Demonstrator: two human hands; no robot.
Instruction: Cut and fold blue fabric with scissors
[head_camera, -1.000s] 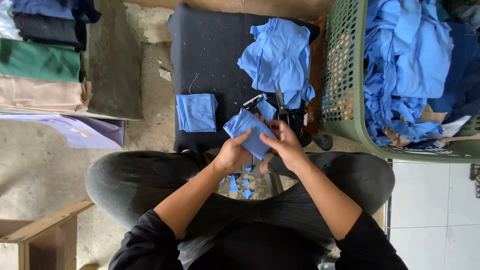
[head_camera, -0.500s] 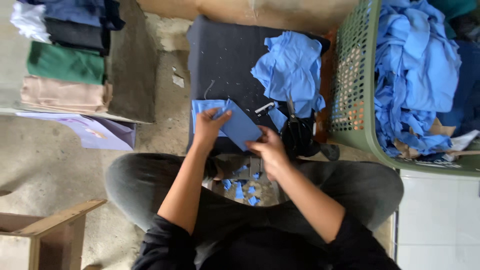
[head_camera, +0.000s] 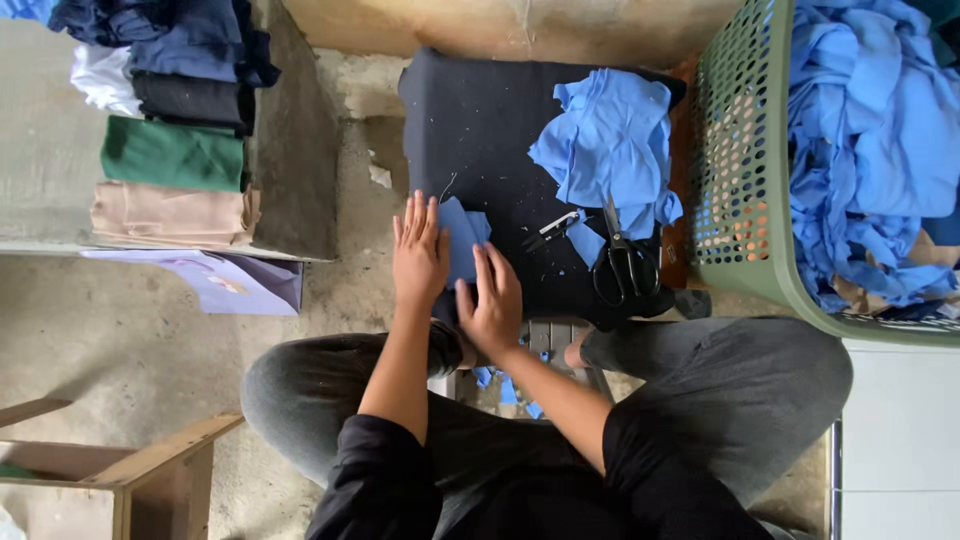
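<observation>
the small blue cloth piece (head_camera: 462, 240) lay on the dark work pad (head_camera: 480, 130), pinned flat under my left hand (head_camera: 420, 252) and right hand (head_camera: 490, 300), fingers spread, gripping nothing. it looked light, limp, best lifted by its corners.

You are seated over a rough grey concrete floor (head_camera: 150, 340), stained and gritty. At the left edge, a concrete ledge (head_camera: 290, 150) carries a row of folded cloth (head_camera: 170, 150) in navy, white, black, green and tan. A wooden crate (head_camera: 130, 480) sits at the lower left corner. White tiles (head_camera: 900, 440) show at lower right. Daylight is soft and even.
</observation>
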